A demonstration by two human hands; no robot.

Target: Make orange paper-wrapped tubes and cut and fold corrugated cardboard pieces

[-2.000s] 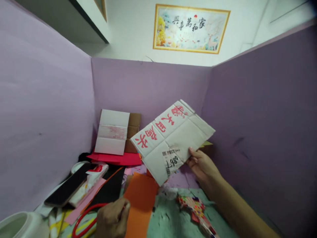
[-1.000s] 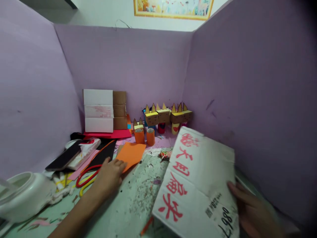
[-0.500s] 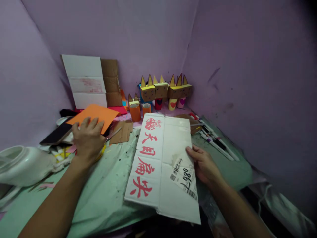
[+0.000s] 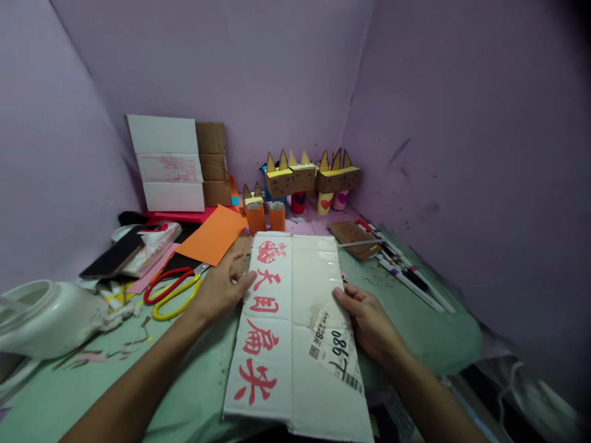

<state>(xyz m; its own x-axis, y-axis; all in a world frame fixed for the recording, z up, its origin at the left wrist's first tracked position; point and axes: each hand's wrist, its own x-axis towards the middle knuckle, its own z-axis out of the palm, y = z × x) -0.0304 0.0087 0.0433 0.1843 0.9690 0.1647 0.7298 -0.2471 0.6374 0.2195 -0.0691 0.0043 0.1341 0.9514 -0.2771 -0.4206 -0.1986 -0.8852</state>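
A white cardboard piece (image 4: 314, 344) with red painted characters and a paper label is tilted in front of me. My right hand (image 4: 369, 314) grips its right edge, thumb on top and fingers underneath. At the left edge is my left hand (image 4: 224, 289), its fingers apart and the thumb at the border; whether it touches the board I cannot tell. Scissors (image 4: 178, 295) with one red and one yellow handle lie left of that hand. Beyond them rests an orange sheet (image 4: 212, 234), partly over a small brown cardboard scrap (image 4: 242, 249).
Paper-tube figures with cardboard heads (image 4: 302, 178) stand along the back wall, beside two orange tubes (image 4: 265, 218). A folded box (image 4: 170, 163) leans at the back left. Markers (image 4: 410, 277) and brown cardboard (image 4: 353, 240) lie right. A white jug-like container (image 4: 50, 317) sits at the left.
My left hand has left the orange sheet and come right, to the board's left edge. The orange sheet now lies farther right, and the scissors show fully. My right hand keeps its grip.
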